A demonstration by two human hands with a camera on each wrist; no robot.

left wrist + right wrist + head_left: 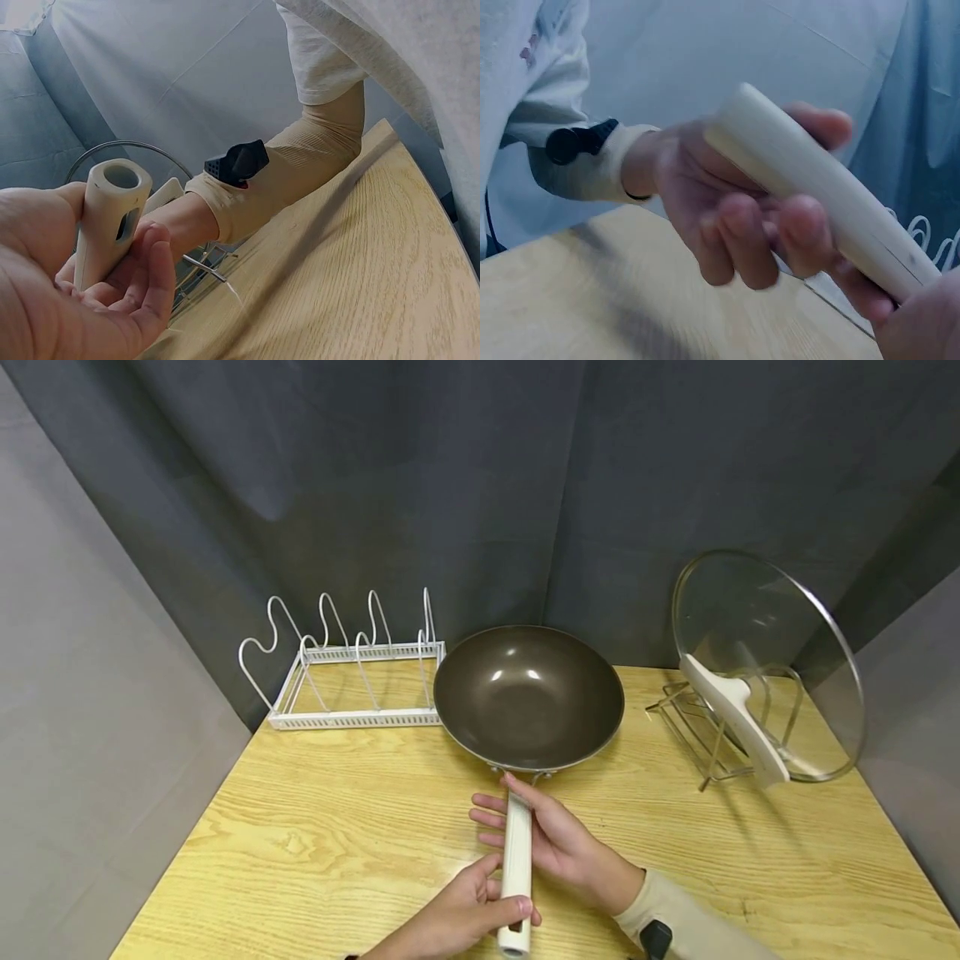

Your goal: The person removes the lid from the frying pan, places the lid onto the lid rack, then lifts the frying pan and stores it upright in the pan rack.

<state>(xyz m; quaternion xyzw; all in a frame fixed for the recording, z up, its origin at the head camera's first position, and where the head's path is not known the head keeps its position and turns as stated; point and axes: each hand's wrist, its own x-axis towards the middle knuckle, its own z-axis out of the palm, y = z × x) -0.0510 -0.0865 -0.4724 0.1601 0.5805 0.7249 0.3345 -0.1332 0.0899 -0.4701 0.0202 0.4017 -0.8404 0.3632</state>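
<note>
A dark brown wok (528,697) with a long cream handle (517,843) stands in the middle of the head view, its handle towards me. My left hand (468,902) grips the end of that handle, thumb on top and fingers bent around underneath. Farther up, my right hand (562,839) is at the handle near the pan. Its thumb lies along the top by the bracket, and its fingers stretch out straight beneath, past the left side. In the left wrist view the handle's hollow end (120,176) shows between my left thumb and fingers. Whether the wok touches the table cannot be told.
A white wire rack (356,718) with upright loops stands to the left, right beside the wok. On the right, a glass lid (780,635) with a cream grip leans in a metal wire stand (712,768). Behind the wooden table (300,835) hangs a dark curtain (450,485).
</note>
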